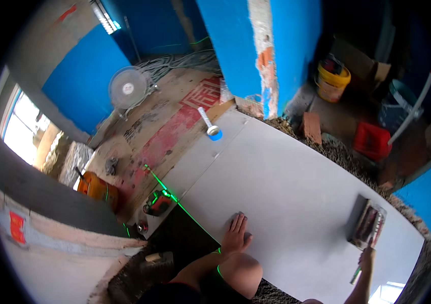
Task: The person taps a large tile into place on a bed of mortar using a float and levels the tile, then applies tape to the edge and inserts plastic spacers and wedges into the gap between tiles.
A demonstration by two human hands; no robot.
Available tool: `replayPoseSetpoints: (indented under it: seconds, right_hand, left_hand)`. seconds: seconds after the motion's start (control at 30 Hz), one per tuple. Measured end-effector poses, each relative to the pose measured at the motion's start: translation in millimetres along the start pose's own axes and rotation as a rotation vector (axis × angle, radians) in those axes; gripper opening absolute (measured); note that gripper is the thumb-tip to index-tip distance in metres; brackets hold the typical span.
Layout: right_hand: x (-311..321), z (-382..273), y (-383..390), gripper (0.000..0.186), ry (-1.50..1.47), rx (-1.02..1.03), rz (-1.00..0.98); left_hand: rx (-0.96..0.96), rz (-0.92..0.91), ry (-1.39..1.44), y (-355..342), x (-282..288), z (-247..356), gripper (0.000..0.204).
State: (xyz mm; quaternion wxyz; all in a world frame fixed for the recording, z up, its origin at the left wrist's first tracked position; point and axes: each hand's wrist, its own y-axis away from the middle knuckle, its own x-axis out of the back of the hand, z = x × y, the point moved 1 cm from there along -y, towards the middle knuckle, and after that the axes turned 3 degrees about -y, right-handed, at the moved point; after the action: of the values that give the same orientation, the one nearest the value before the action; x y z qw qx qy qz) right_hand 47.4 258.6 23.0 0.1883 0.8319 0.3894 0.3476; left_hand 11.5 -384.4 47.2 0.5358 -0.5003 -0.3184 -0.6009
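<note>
A large light grey tile fills the middle of the view. My left hand lies flat on its near left part, fingers stretched out and nothing held. Near the tile's right end, my right hand grips the handle of a mallet-like tool. Its broad rectangular head is dark and smeared, is slightly blurred, and casts a shadow on the tile; whether it touches cannot be told. A green-tipped handle end sticks out below that hand. My bent knee is beside my left wrist.
A laser level throws a green line along the tile's left edge. A white-handled tool with a blue disc lies beyond. A fan, orange bucket, yellow bucket, brick and red container stand around. Rough mortar borders the tile.
</note>
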Motion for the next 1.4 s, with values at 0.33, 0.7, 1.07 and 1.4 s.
replayPoseSetpoints:
  seconds: [0.33, 0.7, 1.07, 1.4]
  right_hand:
    - [-43.6, 26.4, 192.8, 0.041, -0.038, -0.229, -0.141]
    - [-16.2, 17.9, 206.8, 0.053, 0.072, -0.078, 0.028]
    - [-204.1, -87.4, 179.8, 0.068, 0.45, 0.189, -0.281]
    - [-165.5, -183.4, 257.5, 0.056, 0.067, 0.731, -0.751]
  left_hand:
    - [0.267, 0.227, -0.107, -4.7, -6.6, -41.0, 0.085]
    - [0.369, 0.177, -0.17, 3.9, 14.1, -117.4, 0.094]
    - [0.49, 0.118, -0.067, 11.1, 16.0, -107.9, 0.096]
    - [0.627, 0.209, -0.197, -9.4, 16.8, -171.8, 0.098]
